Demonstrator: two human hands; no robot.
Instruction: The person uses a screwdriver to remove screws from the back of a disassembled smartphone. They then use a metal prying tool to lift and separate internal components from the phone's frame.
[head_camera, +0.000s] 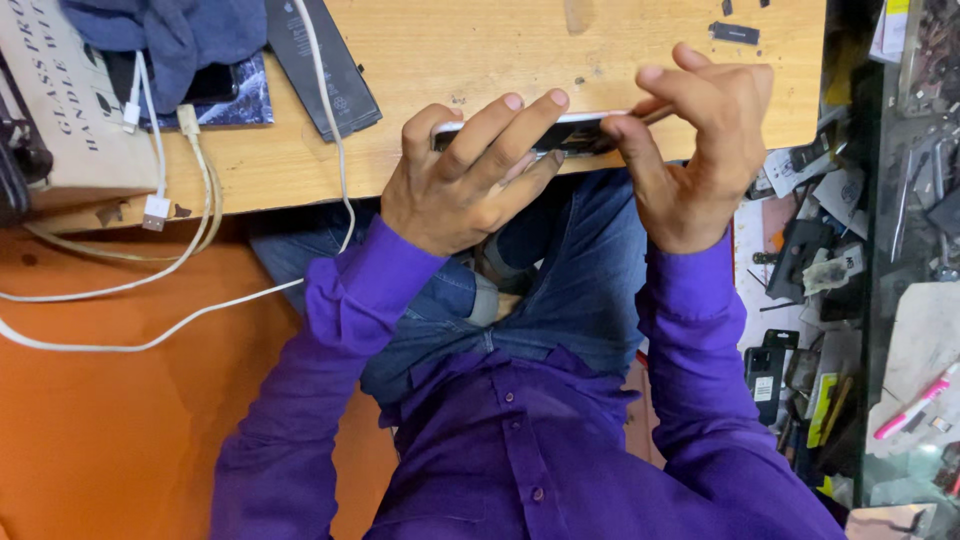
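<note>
Phone (560, 132): a slim white-edged handset, held edge-on just above the near edge of the wooden bench (480, 50), over the lap.
Left hand (465, 180): closed round the phone's left end; fingers are curled over the top edge and the thumb is hidden beneath.
Right hand (700, 150): thumb and forefinger are pinched at the phone's right end; the other fingers are spread loosely. Whether a thin tool is held there cannot be told.
Handling note: by judgement, the body is best kept steady in the left grip while force at the right end is applied gently and along the seam, so the glass is not flexed.
Bench items: a flat black battery (325, 65), white cables (190, 170), a blue cloth (170, 30) and a cardboard box (60, 90) are laid at the left.
Side shelf: small parts and a pink pen (910, 410) are scattered at the right.
</note>
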